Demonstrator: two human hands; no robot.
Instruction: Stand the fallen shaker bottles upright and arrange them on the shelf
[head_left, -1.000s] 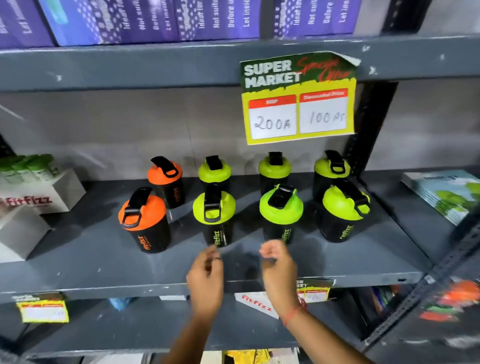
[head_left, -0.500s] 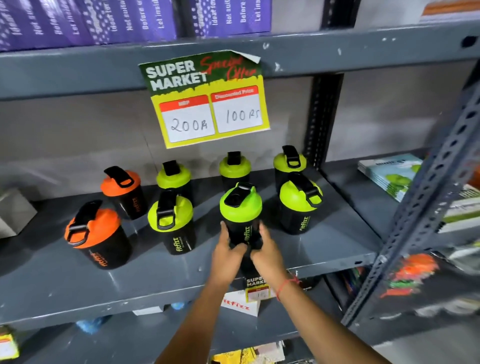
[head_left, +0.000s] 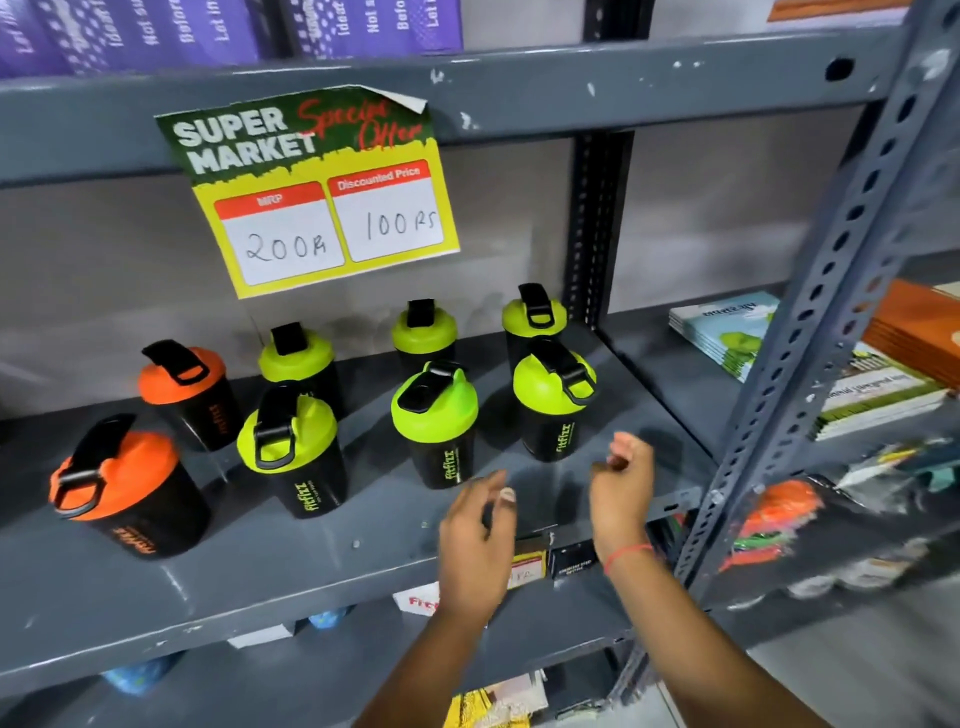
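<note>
Several black shaker bottles stand upright in two rows on the grey shelf. Two have orange lids, the front one and the back one, both at the left. The others have green lids, among them the front middle bottle, the front right bottle and the front left green bottle. My left hand hovers just below the front middle bottle, fingers apart, holding nothing. My right hand is loosely curled and empty, beside the front right bottle and clear of it.
A yellow price sign hangs from the upper shelf. A perforated grey upright stands close on the right. Booklets and stacked books lie on the neighbouring shelf. Purple boxes fill the shelf above.
Both hands have let go of the front middle green bottle, which they held half a second ago, and drawn back and apart. The view has shifted right.
</note>
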